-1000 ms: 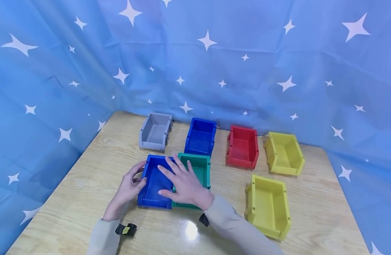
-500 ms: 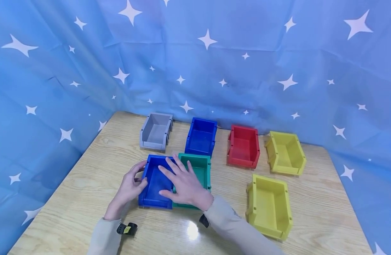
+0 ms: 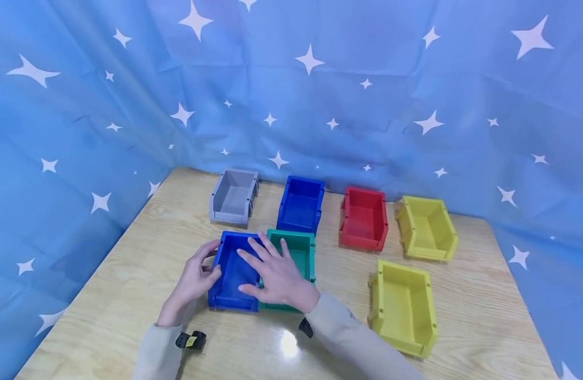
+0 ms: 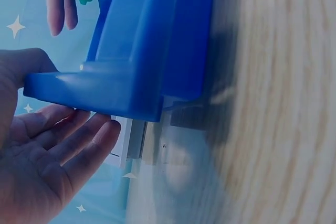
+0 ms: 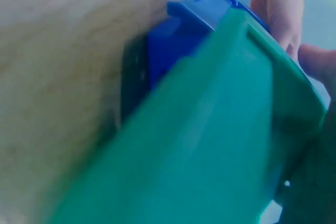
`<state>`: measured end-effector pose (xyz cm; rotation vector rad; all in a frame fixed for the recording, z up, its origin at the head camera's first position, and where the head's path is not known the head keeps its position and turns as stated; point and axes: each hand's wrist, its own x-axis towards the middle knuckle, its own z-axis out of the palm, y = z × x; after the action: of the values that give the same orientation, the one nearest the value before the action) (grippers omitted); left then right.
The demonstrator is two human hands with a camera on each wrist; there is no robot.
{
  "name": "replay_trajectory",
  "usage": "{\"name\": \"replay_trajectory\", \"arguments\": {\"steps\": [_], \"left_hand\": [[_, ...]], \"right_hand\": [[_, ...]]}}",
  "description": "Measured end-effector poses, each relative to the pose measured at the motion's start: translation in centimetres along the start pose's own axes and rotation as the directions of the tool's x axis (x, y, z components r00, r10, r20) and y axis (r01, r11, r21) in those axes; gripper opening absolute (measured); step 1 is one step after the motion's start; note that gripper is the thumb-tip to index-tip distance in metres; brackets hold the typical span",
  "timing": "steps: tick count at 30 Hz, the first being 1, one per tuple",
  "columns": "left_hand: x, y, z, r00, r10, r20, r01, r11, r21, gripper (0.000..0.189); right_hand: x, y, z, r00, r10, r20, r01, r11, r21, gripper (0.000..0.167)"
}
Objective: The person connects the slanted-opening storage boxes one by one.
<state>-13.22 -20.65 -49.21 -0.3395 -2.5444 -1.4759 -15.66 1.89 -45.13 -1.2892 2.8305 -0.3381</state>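
In the head view a blue bin (image 3: 231, 282) and a green bin (image 3: 300, 256) stand side by side, their walls together. My left hand (image 3: 193, 277) grips the blue bin's left wall. The left wrist view shows the left thumb at the rim and the left fingers (image 4: 84, 145) along the outside of the blue wall (image 4: 105, 90). Fingers spread, my right hand (image 3: 282, 277) lies over where the two bins meet, hiding part of both. Whether its fingers touch the rims I cannot tell. The green bin's side (image 5: 210, 145) fills much of the right wrist view.
Behind, in a row, stand a grey bin (image 3: 233, 195), a second blue bin (image 3: 300, 208), a red bin (image 3: 364, 221) and a yellow bin (image 3: 429, 232). Another yellow bin (image 3: 400, 311) is nearer on the right. A starred blue curtain (image 3: 367, 132) borders the wooden table (image 3: 106, 316).
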Motion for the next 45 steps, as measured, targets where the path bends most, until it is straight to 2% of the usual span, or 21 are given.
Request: {"name": "replay_trajectory", "arguments": {"steps": [3, 6, 12, 16, 22, 27, 31, 34, 37, 41, 45], "left_hand": [[0.1, -0.7, 0.0, 1.000, -0.008, 0.002, 0.008, 1.000, -0.029, 0.055], [0.0, -1.1, 0.2, 1.000, -0.022, 0.008, 0.022, 0.998, -0.055, 0.055], [-0.5, -1.4, 0.6, 0.998, -0.065, 0.017, 0.066, 0.997, -0.042, 0.055], [-0.6, -1.5, 0.7, 0.997, -0.070, 0.017, 0.070, 0.997, -0.032, 0.056], [-0.4, -1.6, 0.4, 0.999, -0.032, 0.000, 0.032, 0.999, -0.034, 0.054], [-0.3, -1.2, -0.1, 1.000, -0.008, 0.001, 0.008, 0.999, -0.046, 0.054], [-0.3, -1.0, 0.0, 0.998, 0.062, -0.023, -0.062, 0.998, -0.010, 0.054], [-0.1, -1.1, 0.3, 0.991, 0.130, -0.041, -0.129, 0.991, 0.034, 0.054], [0.1, -1.4, 0.6, 0.985, 0.166, -0.037, -0.165, 0.986, 0.040, 0.054], [0.0, -1.6, 0.8, 0.985, 0.171, -0.036, -0.169, 0.984, 0.050, 0.052], [-0.2, -1.6, 0.6, 0.986, 0.163, -0.043, -0.159, 0.984, 0.083, 0.052]], "right_hand": [[0.4, 0.2, -0.6, 0.998, -0.009, 0.066, 0.008, 1.000, 0.018, 0.069], [0.6, 0.3, -0.9, 0.993, 0.010, 0.120, -0.016, 0.999, 0.041, 0.066], [1.3, -0.5, -0.3, 0.992, 0.050, 0.120, -0.053, 0.998, 0.019, 0.065], [1.9, -1.0, 0.0, 0.989, 0.081, 0.122, -0.079, 0.997, -0.017, 0.066], [2.5, -1.5, 0.2, 0.987, 0.116, 0.111, -0.108, 0.992, -0.071, 0.062], [2.5, -1.5, 0.7, 0.991, 0.114, 0.063, -0.106, 0.988, -0.112, 0.060], [2.3, -1.5, 0.8, 0.994, 0.104, 0.039, -0.099, 0.988, -0.120, 0.060], [2.3, -1.4, 0.7, 0.995, 0.100, 0.025, -0.096, 0.987, -0.131, 0.059], [2.2, -1.4, 0.5, 0.992, 0.122, 0.040, -0.115, 0.983, -0.145, 0.057], [2.2, -1.4, 0.6, 0.989, 0.125, 0.076, -0.113, 0.983, -0.146, 0.056], [2.4, -1.5, 0.9, 0.991, 0.111, 0.079, -0.099, 0.985, -0.141, 0.056]]}}
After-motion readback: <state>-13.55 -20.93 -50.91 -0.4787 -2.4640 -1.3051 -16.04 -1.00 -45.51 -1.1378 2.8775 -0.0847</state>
